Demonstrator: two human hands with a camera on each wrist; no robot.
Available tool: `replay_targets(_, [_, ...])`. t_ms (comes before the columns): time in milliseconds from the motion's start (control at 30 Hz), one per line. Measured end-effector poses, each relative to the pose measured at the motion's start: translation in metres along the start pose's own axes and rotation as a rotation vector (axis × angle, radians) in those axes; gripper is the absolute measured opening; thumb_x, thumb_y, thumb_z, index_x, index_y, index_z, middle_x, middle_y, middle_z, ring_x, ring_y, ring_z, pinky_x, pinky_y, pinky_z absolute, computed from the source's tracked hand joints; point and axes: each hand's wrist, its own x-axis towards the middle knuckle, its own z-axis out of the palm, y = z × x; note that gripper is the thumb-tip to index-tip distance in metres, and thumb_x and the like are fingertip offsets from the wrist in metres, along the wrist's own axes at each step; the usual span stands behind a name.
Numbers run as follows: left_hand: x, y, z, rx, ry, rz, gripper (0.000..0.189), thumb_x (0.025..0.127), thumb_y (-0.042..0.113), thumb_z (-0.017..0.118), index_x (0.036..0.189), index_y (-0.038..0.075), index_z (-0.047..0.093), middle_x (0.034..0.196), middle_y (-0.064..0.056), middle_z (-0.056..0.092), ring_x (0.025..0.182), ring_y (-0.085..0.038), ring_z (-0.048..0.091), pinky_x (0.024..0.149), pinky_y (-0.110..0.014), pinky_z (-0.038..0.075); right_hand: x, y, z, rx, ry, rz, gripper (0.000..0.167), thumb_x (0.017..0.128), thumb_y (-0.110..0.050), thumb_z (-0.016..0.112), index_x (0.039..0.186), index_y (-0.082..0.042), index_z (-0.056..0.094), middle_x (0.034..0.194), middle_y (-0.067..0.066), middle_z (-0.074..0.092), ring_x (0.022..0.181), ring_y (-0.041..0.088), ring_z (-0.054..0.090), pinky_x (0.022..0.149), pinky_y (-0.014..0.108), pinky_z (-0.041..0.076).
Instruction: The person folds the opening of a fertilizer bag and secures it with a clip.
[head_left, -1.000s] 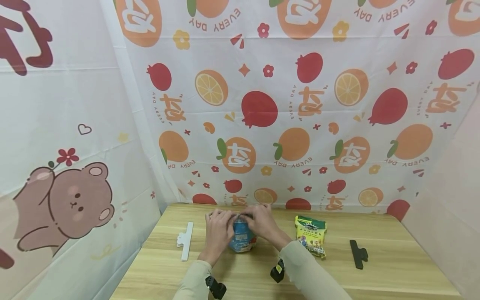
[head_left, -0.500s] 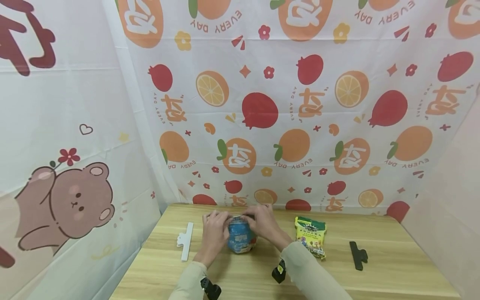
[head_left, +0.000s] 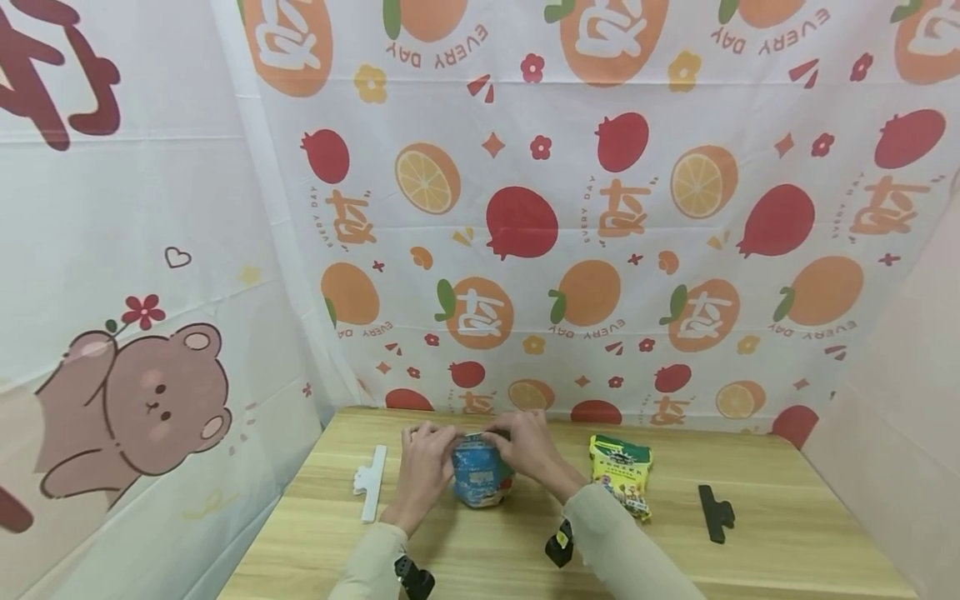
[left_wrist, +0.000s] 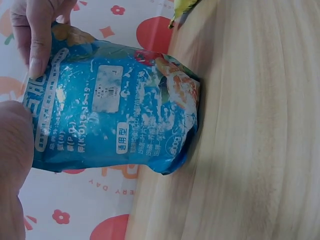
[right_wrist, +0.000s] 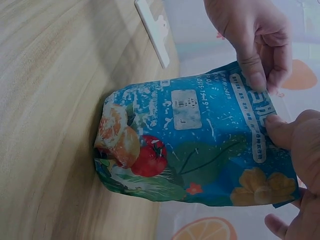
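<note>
Wooden table (head_left: 315,533), one, carried one blue bag (head_left: 482,477), upright; left hand (head_left: 429,462) and right hand (head_left: 525,446) both pinched its top. Near lay one yellow packet (head_left: 621,475), one white clip (head_left: 372,483) and, in head view only, one black clip (head_left: 712,514).

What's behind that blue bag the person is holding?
Fruit-print cloth hangs beyond the wooden table. Whatever lies directly behind the blue bag is covered by it.

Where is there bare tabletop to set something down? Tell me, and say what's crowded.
Bare tabletop lies right of the black clip; a narrower patch separates it from the yellow packet. Another runs between the white clip and left hand. The middle is crowded: that hand and the right hand grip the blue bag.
</note>
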Motion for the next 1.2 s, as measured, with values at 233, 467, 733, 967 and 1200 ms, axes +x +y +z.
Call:
replay_targets(233, [-0.001,-0.003,-0.003,0.017,-0.038,0.018,0.032,0.079,-0.011,0.073,0.094,0.017,0.074,0.083,0.001,0.077,0.081,-0.02,0.062,0.088,-0.052,0.042,-0.001,0.001,-0.002,0.032,0.008,-0.003,0.011,0.092,-0.028,0.076,0.092,-0.019,0.083,0.091,-0.005,0.08,0.088,0.018,0.07,0.094,0.047,0.041])
replay_targets(467, [-0.001,-0.002,-0.008,0.061,-0.048,0.025,0.03,0.075,-0.011,0.077,0.092,0.014,0.073,0.083,0.001,0.077,0.081,-0.02,0.066,0.087,-0.05,0.045,-0.001,0.006,-0.002,0.049,0.054,-0.026,0.013,0.088,-0.032,0.08,0.085,-0.02,0.083,0.08,-0.007,0.078,0.07,0.003,0.066,0.074,0.023,0.05])
replay_targets(733, [-0.003,-0.004,-0.011,0.087,-0.018,0.026,0.016,0.081,0.004,0.08,0.088,0.016,0.072,0.08,0.003,0.077,0.078,-0.02,0.068,0.081,-0.047,0.048,-0.005,0.009,-0.004,0.103,0.01,0.01,0.014,0.091,-0.029,0.077,0.089,-0.017,0.082,0.083,-0.004,0.078,0.069,-0.002,0.061,0.064,0.015,0.05])
replay_targets(967, [-0.006,-0.009,-0.013,0.093,-0.018,0.007,0.006,0.088,0.015,0.077,0.086,0.019,0.073,0.076,0.004,0.076,0.076,-0.02,0.067,0.075,-0.042,0.046,-0.009,0.011,-0.005,0.095,-0.017,0.001,0.012,0.096,-0.024,0.071,0.096,-0.016,0.08,0.092,-0.003,0.078,0.079,0.004,0.066,0.07,0.019,0.054])
replay_targets(1200, [-0.004,-0.009,-0.017,0.088,-0.007,0.016,0.008,0.087,0.02,0.079,0.082,0.019,0.072,0.07,0.005,0.074,0.071,-0.017,0.063,0.071,-0.038,0.043,-0.009,0.016,-0.004,0.106,0.023,0.016,0.013,0.093,-0.027,0.074,0.094,-0.016,0.081,0.09,-0.004,0.078,0.076,0.003,0.065,0.07,0.019,0.054])
